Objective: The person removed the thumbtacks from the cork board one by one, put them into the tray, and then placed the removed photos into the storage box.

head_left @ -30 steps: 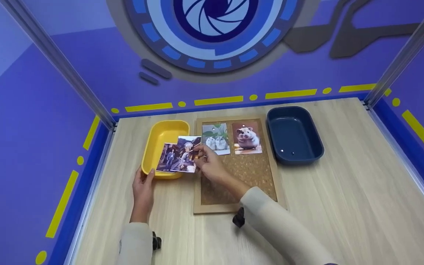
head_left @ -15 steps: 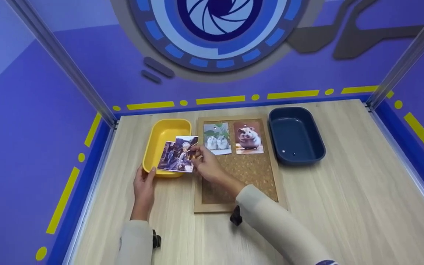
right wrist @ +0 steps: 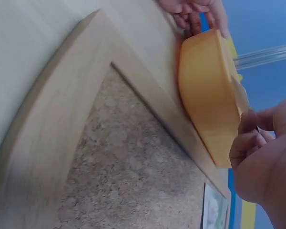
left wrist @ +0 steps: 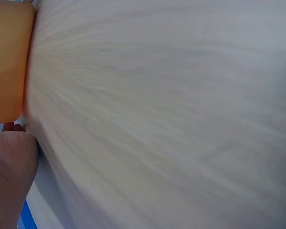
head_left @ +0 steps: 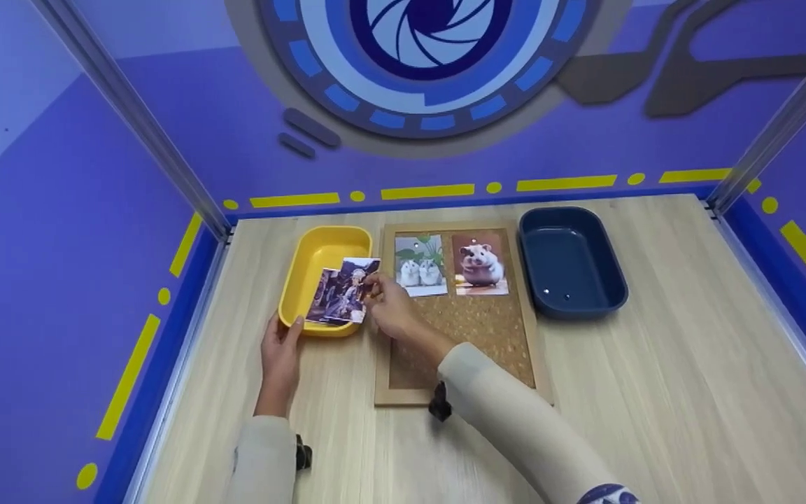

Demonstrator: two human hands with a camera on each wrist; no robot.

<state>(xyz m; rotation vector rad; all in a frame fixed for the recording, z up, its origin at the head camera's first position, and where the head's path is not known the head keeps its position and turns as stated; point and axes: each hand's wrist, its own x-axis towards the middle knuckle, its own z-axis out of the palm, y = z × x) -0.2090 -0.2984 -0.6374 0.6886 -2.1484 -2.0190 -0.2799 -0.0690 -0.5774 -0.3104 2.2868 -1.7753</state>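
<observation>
Photo print point(head_left: 355, 292), probably light, bendable, best edge-held: my right hand point(head_left: 392, 308) pinches its edge; my left hand point(head_left: 281, 353) grips the yellow tray point(head_left: 303, 276).

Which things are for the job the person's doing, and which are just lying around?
For the job now:
Yellow tray, gripped by the left hand
Overlapping photos, at least one pinched by the right hand

Not held now, though maybe part of it too:
Cork board with two hamster photos on it
Dark blue tray with tiny bits inside
</observation>
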